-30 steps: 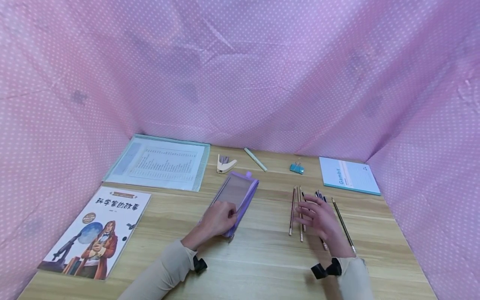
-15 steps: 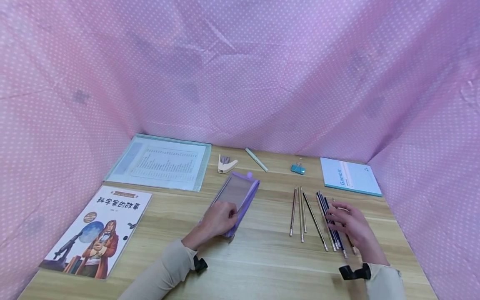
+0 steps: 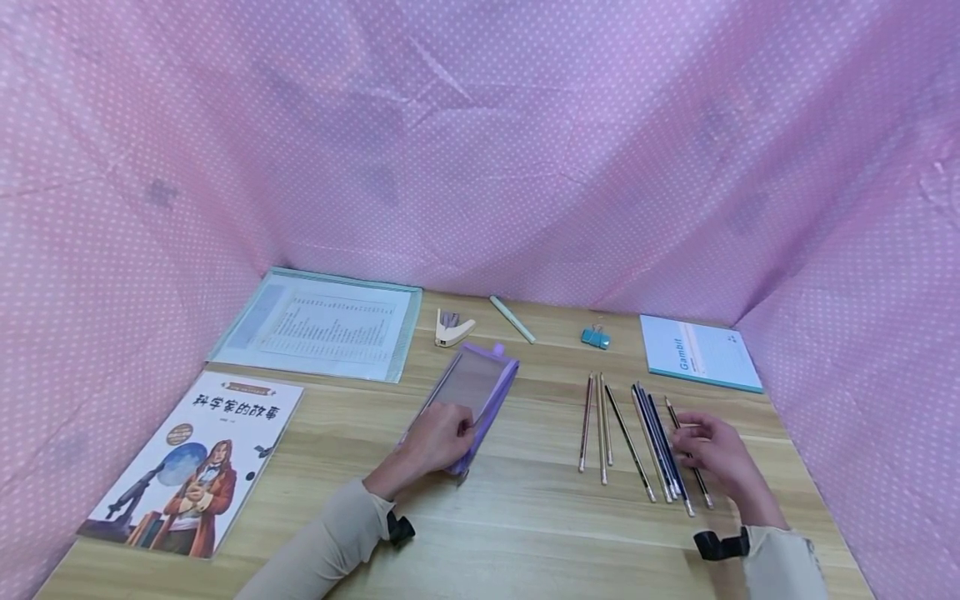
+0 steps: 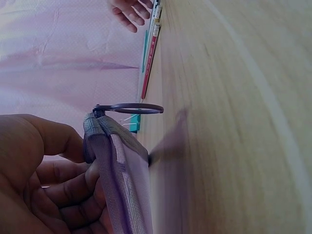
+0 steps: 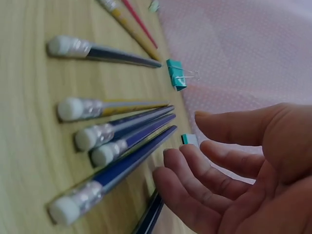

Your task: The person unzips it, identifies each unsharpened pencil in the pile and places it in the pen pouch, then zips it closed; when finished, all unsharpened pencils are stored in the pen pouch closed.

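Note:
My left hand [image 3: 437,437] pinches the near end of a purple mesh pencil case [image 3: 480,383] between thumb and fingers. In the left wrist view a dark zip pull [image 4: 131,108] sticks out from that end, and one slim stick-like thing lies along the case's left side. At the right my right hand [image 3: 720,454] hovers with loosely bent fingers over a dark pencil [image 3: 702,487], covering its middle. In the right wrist view nothing sits between thumb and fingers. Left of it, several blue and dark pencils [image 5: 141,148] lie close together, white erasers toward me. Further left is a red pencil [image 3: 587,425].
A book [image 3: 225,425] and a clear document folder [image 3: 322,325] lie at the left. Along the back are a cream stapler [image 3: 452,332], a pale green pen [image 3: 512,319], a teal binder clip [image 3: 596,337] and a Gambit notebook [image 3: 701,353]. Pink dotted cloth [image 3: 480,167] surrounds the table.
My right hand has moved right across the pencils, from above the middle ones to the rightmost dark pencil. My left hand and the pencil case have stayed put.

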`<action>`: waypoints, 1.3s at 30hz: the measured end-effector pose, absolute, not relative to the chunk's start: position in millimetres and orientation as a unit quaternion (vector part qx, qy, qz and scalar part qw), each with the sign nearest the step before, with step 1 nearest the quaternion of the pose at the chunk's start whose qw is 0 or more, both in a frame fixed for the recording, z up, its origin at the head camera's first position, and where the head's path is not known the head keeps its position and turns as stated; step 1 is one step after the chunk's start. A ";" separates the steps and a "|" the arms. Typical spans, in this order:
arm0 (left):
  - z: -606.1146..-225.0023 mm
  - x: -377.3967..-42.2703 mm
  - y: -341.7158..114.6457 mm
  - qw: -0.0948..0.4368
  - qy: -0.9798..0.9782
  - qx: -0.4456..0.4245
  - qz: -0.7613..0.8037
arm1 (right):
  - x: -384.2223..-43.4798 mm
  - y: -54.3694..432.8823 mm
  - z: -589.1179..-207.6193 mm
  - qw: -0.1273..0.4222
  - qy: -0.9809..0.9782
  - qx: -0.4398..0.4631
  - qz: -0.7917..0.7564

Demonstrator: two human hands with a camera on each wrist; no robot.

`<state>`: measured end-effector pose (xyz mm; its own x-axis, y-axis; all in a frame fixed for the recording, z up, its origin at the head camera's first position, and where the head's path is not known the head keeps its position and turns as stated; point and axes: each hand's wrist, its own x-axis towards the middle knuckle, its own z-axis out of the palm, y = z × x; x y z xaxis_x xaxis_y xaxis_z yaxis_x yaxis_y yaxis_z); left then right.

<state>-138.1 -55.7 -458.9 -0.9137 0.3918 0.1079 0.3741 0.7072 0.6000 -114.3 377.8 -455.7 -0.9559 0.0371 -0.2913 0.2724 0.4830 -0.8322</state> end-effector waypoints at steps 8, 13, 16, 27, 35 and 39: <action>-458.0 -137.4 -56.4 0.028 0.923 0.204 0.325 | -119.0 372.6 -456.9 0.098 0.915 0.071 -0.385; -458.5 -137.8 -56.2 0.026 0.924 0.203 0.323 | -120.9 369.8 -457.9 0.074 0.947 0.063 -0.308; -458.4 -137.9 -56.3 0.022 0.923 0.206 0.323 | -121.8 369.3 -458.5 0.076 0.945 0.073 -0.310; -459.2 -137.8 -56.8 -0.004 0.921 0.214 0.326 | -125.4 371.5 -459.5 0.096 0.933 0.097 -0.332; -458.5 -137.7 -56.7 -0.001 0.921 0.214 0.326 | -124.9 374.8 -461.1 0.090 0.939 0.097 -0.317; -458.8 -137.7 -56.7 0.002 0.921 0.213 0.327 | -124.9 374.4 -459.8 0.088 0.937 0.100 -0.324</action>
<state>-137.7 -56.7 -458.8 -0.9096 0.3925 0.1363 0.3905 0.6956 0.6031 -124.9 374.4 -459.8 -0.9646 0.1301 -0.2296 0.2441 0.7703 -0.5892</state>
